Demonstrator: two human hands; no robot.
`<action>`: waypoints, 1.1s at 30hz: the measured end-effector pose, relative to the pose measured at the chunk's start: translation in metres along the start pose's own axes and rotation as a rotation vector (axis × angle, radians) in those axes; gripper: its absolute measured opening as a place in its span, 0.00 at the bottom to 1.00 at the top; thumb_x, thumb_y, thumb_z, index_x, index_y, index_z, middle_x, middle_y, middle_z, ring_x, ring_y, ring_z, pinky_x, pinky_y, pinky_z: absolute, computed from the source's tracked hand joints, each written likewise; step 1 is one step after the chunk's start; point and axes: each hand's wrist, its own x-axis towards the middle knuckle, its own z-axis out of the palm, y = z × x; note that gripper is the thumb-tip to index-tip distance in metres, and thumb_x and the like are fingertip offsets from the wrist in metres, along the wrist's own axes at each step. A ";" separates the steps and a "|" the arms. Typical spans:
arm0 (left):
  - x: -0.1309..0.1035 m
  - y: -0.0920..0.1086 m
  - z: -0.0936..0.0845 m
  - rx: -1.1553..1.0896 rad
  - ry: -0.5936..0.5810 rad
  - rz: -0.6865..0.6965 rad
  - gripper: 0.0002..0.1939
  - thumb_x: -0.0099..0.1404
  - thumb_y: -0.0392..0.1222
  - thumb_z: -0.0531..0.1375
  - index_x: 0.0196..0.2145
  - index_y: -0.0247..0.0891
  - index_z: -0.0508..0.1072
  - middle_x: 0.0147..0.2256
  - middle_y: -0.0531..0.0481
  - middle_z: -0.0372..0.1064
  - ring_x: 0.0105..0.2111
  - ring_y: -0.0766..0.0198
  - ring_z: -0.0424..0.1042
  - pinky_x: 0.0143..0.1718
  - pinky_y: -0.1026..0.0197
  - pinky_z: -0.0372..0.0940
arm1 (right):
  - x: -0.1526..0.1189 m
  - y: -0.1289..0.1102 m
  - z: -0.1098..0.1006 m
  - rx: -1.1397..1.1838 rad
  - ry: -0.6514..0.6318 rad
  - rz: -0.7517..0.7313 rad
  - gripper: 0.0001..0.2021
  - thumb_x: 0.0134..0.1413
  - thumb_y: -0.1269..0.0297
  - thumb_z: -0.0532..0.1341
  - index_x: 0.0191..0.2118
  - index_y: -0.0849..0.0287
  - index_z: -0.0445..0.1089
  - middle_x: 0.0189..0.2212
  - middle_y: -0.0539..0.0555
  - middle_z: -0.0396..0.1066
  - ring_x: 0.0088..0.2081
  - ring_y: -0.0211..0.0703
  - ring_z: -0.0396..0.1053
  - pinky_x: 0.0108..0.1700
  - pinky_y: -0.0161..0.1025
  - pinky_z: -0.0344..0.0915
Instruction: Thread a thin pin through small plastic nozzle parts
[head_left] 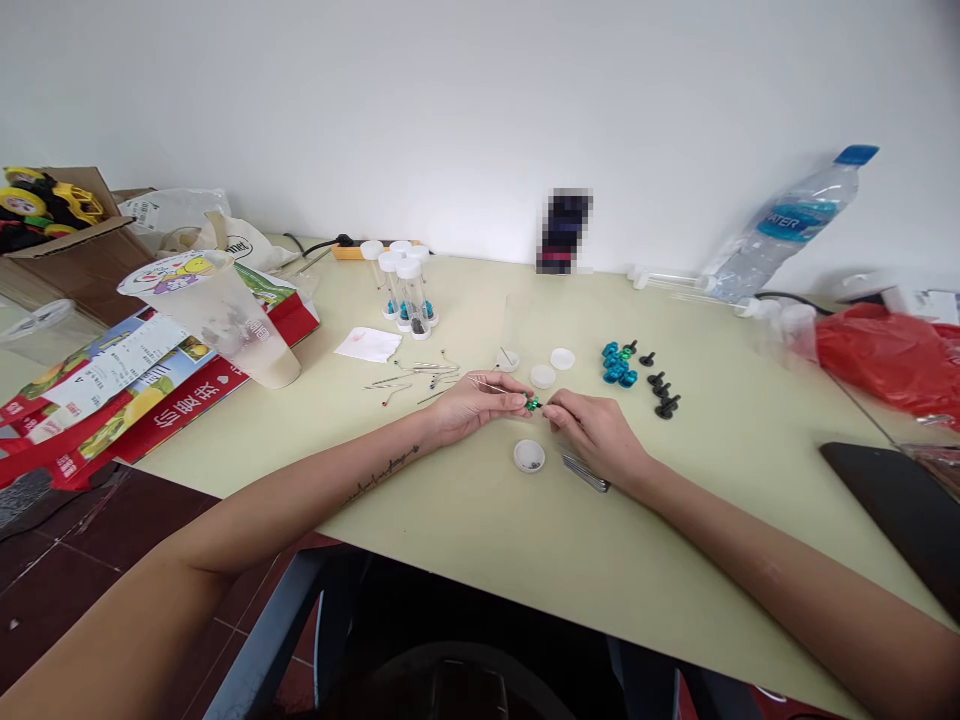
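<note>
My left hand [474, 405] pinches a small shiny green part [532, 404] between thumb and forefinger, and a thin metal rod [491, 386] lies across its fingers. Close on the right, my right hand [596, 432] has its fingertips closed at a small dark piece at the green part's end; its kind is too small to tell. Just below the hands is a white cap [529, 456] with tiny bits inside, beside a stack of flat metal strips [586, 473]. Several thin metal stems with coloured tips [420, 375] lie to the left.
Behind the hands lie white lids [543, 376]. Blue metallic parts [619, 374] and black knobbed pieces [663, 408] sit to the right. Capped clear tubes [411, 295] stand back left. A cup [244, 335], a leaning phone [562, 230] and a water bottle [787, 230] surround them.
</note>
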 end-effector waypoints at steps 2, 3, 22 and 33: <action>0.000 0.000 0.000 -0.001 0.011 0.004 0.15 0.49 0.37 0.67 0.35 0.29 0.73 0.36 0.46 0.71 0.36 0.65 0.72 0.51 0.55 0.61 | 0.000 0.001 0.001 0.001 0.019 -0.004 0.21 0.62 0.50 0.44 0.34 0.64 0.63 0.26 0.50 0.65 0.25 0.25 0.57 0.28 0.24 0.50; 0.000 0.000 0.000 -0.001 0.018 0.006 0.15 0.49 0.37 0.67 0.36 0.30 0.73 0.36 0.46 0.71 0.37 0.65 0.72 0.51 0.55 0.61 | 0.000 0.001 0.001 0.003 0.042 -0.010 0.20 0.62 0.50 0.46 0.37 0.63 0.63 0.28 0.51 0.65 0.25 0.25 0.57 0.28 0.24 0.50; 0.001 0.000 -0.001 -0.003 0.026 0.010 0.15 0.50 0.37 0.67 0.37 0.29 0.73 0.35 0.45 0.71 0.37 0.65 0.72 0.51 0.56 0.61 | -0.002 0.003 0.004 0.026 0.134 -0.055 0.16 0.61 0.54 0.49 0.42 0.62 0.63 0.31 0.51 0.65 0.27 0.24 0.58 0.30 0.24 0.52; 0.000 0.001 0.000 -0.011 0.021 0.007 0.14 0.50 0.36 0.67 0.35 0.30 0.73 0.36 0.46 0.71 0.37 0.65 0.72 0.52 0.55 0.60 | -0.001 0.003 0.002 0.021 0.107 -0.025 0.18 0.61 0.52 0.48 0.35 0.63 0.63 0.28 0.50 0.64 0.25 0.24 0.56 0.28 0.24 0.50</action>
